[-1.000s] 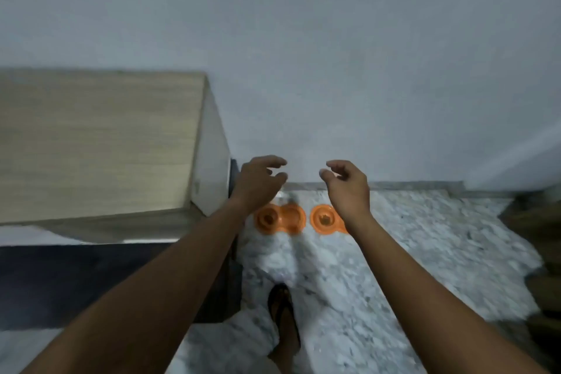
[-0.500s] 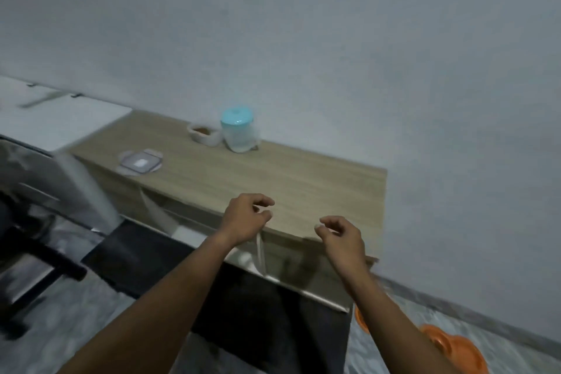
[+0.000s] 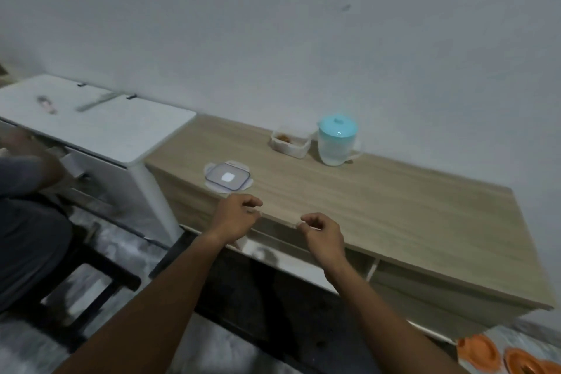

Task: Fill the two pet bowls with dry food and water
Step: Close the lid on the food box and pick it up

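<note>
Both hands are raised in front of the cabinet, above its front edge. The left hand has its fingers loosely curled, with the thumb close to the forefinger, and it holds nothing. The right hand has the same loose curl and is also empty. The two hands are near each other but apart. The cabinet has a wooden top and stands against the wall. At the back of the top stands the jug, upright, with a teal lid on it; if there is water inside, I cannot tell. Just beside it, on its left, is the food box, uncovered, with something brown inside. The box lid lies flat near the front left of the top, well apart from the box. The orange bowls are on the floor at the bottom right, below the right end of the cabinet, partly cut by the frame. On the left a white table touches the cabinet, and a person sits beside it.
</note>
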Demonstrator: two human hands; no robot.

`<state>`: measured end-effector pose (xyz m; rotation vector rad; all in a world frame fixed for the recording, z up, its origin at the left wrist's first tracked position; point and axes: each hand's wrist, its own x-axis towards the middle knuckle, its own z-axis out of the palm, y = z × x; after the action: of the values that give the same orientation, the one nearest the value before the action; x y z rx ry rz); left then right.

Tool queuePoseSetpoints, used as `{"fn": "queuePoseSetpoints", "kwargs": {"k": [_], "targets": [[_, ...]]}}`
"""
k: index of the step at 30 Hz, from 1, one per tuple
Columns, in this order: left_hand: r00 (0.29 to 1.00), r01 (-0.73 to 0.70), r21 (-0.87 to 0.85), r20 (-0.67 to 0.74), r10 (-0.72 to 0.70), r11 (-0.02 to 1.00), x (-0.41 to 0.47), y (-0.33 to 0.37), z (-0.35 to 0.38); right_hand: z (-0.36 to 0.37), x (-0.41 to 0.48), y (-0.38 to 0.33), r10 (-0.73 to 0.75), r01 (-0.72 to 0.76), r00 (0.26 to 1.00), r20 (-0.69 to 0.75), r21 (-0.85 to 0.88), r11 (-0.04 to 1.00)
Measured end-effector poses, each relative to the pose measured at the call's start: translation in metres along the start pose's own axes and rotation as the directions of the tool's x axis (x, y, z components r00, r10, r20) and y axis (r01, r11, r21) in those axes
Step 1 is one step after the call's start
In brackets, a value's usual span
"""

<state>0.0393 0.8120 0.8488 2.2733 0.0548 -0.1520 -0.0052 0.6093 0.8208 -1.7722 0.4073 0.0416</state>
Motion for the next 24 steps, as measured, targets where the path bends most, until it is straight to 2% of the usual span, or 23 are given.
{"fn": "queuePoseSetpoints", "kwargs": {"k": [8, 15, 21, 24], "targets": [[1.000, -0.003, 0.051, -0.006, 0.003, 0.999, 0.097, -0.027, -0.041, 0.083, 0.091, -0.039, -0.026, 0.027, 1.000, 0.011, -0.068, 0.997], [0.993, 0.115, 0.111, -0.037, -0.112, 0.987, 0.180, -0.066, -0.084, 0.155, 0.157, -0.049, 0.112, -0.109, 0.993, 0.020, -0.118, 0.987], [0.984, 0.148, 0.250, 0.056, -0.167, 0.957, 0.244, -0.120, -0.102, 0.193, 0.196, -0.040, 0.236, -0.230, 0.972, -0.001, -0.224, 0.947], [0.974, 0.147, 0.377, 0.107, -0.200, 0.914, 0.279, -0.150, -0.109, 0.208, 0.210, -0.039, 0.275, -0.288, 0.958, -0.085, -0.228, 0.930]]}}
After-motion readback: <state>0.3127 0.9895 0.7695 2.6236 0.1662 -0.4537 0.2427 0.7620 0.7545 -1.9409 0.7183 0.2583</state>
